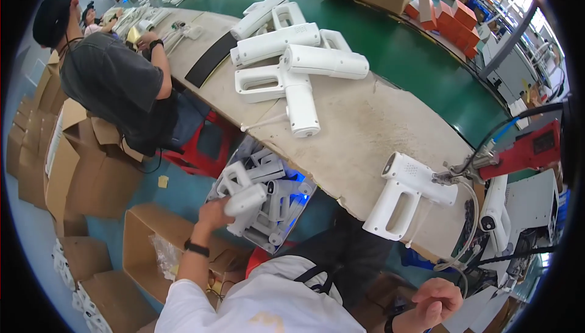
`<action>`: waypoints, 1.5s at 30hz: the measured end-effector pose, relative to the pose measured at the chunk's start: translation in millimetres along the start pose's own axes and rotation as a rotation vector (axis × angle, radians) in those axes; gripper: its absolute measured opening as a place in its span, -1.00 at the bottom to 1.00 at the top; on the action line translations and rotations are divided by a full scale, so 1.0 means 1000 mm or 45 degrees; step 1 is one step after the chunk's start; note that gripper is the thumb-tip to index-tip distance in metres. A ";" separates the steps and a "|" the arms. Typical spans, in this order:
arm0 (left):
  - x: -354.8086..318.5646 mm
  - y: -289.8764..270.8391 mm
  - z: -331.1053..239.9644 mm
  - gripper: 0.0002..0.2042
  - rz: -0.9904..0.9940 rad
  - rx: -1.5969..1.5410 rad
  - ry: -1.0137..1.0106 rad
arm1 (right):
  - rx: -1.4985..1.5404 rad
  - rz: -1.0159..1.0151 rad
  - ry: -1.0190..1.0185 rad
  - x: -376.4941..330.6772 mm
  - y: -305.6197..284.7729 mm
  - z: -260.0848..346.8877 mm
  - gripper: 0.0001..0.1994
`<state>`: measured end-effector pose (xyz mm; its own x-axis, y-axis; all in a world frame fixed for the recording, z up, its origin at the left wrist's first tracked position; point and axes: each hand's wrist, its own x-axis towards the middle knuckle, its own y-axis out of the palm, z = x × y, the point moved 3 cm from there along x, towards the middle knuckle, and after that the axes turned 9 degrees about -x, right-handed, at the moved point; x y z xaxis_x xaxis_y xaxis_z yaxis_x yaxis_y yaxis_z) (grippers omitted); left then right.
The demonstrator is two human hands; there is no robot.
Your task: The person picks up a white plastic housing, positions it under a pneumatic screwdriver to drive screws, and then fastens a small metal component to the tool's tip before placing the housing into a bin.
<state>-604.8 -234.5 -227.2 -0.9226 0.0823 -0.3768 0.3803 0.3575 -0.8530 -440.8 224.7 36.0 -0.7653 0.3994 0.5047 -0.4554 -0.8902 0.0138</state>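
Note:
My left hand (214,214) grips a white gun-shaped handheld device (246,200) with a loop handle, above an open bin (309,201) of similar devices at the table's near side. Fingers loosely curled and apart, my right hand (436,301) holds nothing and hangs low at the right, below the table edge. Nearest to it on the table stands another white handheld device (405,196), touching the metal tip of a red tool (523,152). Farther off, several white devices (301,58) lie heaped on the tabletop, one with a thin white cord.
A co-worker (116,83) sits at the left along the same table (390,110). Open cardboard boxes (146,241) stand on the floor at my left. A black strip (210,58) lies beyond the heap. Cables and a grey-white machine (524,211) crowd the right end.

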 end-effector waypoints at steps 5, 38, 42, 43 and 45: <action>0.059 0.057 0.013 -0.38 -0.085 0.249 0.045 | -0.072 0.048 0.091 -0.003 0.016 -0.007 -0.72; 0.026 0.065 -0.156 -0.83 -0.266 -1.221 0.463 | -1.125 -0.124 -0.150 -0.021 -0.004 -0.075 -0.89; 0.007 -0.014 -0.248 -0.73 -0.130 -1.314 0.918 | -1.023 -0.546 0.179 -0.024 -0.037 -0.078 -0.89; 0.006 -0.021 -0.265 -0.64 -0.004 -1.388 0.936 | -0.993 -0.614 0.241 -0.022 -0.043 -0.079 -0.87; 0.005 -0.029 -0.305 -0.51 0.151 -1.390 0.914 | -0.953 -0.590 0.320 -0.015 -0.040 -0.077 -0.85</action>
<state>-640.2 39.6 -94.0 -0.8449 0.5176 0.1350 0.5256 0.8503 0.0293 -446.3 271.7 -38.9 -0.4694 0.7952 0.3839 -0.8503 -0.2899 -0.4392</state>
